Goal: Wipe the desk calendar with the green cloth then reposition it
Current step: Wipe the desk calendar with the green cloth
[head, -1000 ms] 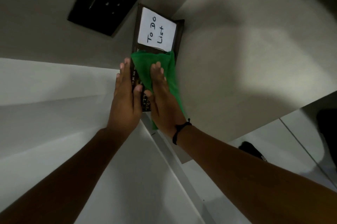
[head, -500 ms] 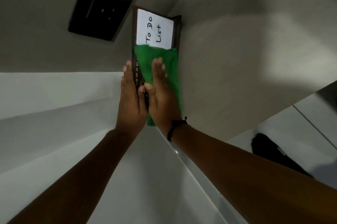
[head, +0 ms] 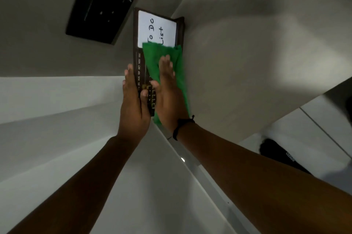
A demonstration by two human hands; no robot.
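Note:
The dark brown desk calendar stands on the grey surface, with month names down its left strip and a white "To Do List" card at its far end. My left hand grips the calendar's near left edge, thumb on its face. My right hand lies flat, pressing the green cloth against the calendar's face. The cloth covers the lower edge of the card and hangs past the calendar's near end.
A black flat device lies to the far left of the calendar. The grey tabletop spreads to the right. A white ledge runs at left. A dark object sits on the floor at lower right.
My right hand has slid the green cloth farther up the calendar, now overlapping the bottom of the white card. My left hand keeps its hold on the calendar's edge.

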